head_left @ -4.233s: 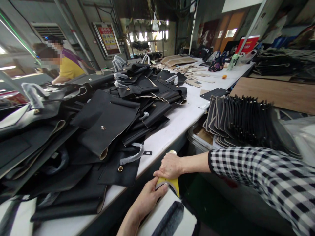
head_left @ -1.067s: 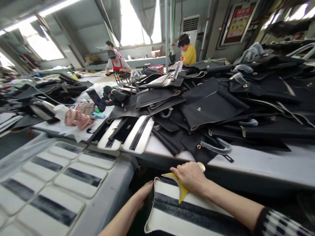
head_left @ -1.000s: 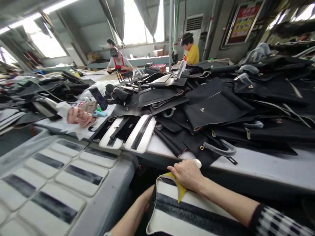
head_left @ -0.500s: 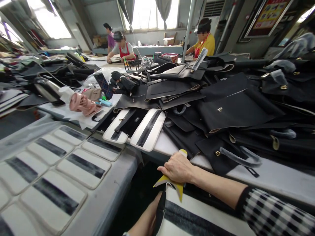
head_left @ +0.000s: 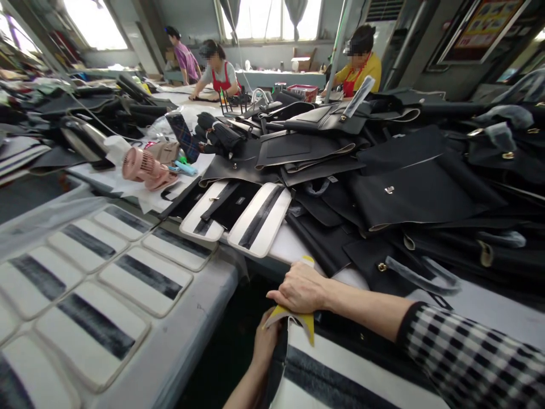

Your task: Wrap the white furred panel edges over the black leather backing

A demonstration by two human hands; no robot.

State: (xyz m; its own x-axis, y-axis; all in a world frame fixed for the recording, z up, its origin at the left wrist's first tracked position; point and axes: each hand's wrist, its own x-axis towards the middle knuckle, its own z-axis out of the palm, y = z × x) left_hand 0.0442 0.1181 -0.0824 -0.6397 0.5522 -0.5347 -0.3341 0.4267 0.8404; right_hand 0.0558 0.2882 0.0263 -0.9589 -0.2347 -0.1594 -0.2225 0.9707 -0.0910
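A yellow tool with a curved, two-pointed end (head_left: 307, 328) is in my right hand (head_left: 302, 288), whose fingers are wrapped round its handle. Its points straddle the corner of a black bag (head_left: 279, 363) that has a white panel (head_left: 327, 349) with a dark stripe on the upper face. My left hand (head_left: 264, 339) grips the bag's left side just under the tool; some of its fingers are hidden behind the tool and bag edge.
White panels with dark stripes (head_left: 145, 278) lie in rows on the left table (head_left: 200, 318). Black bags (head_left: 409, 187) are heaped across the table ahead. A pink fan (head_left: 142, 167) and a metal kettle (head_left: 83, 142) stand at its left. Several people work farther back.
My left hand has moved up along the bag's side to the tool. My right hand and the tool have shifted slightly left in view. The camera view has shifted slightly.
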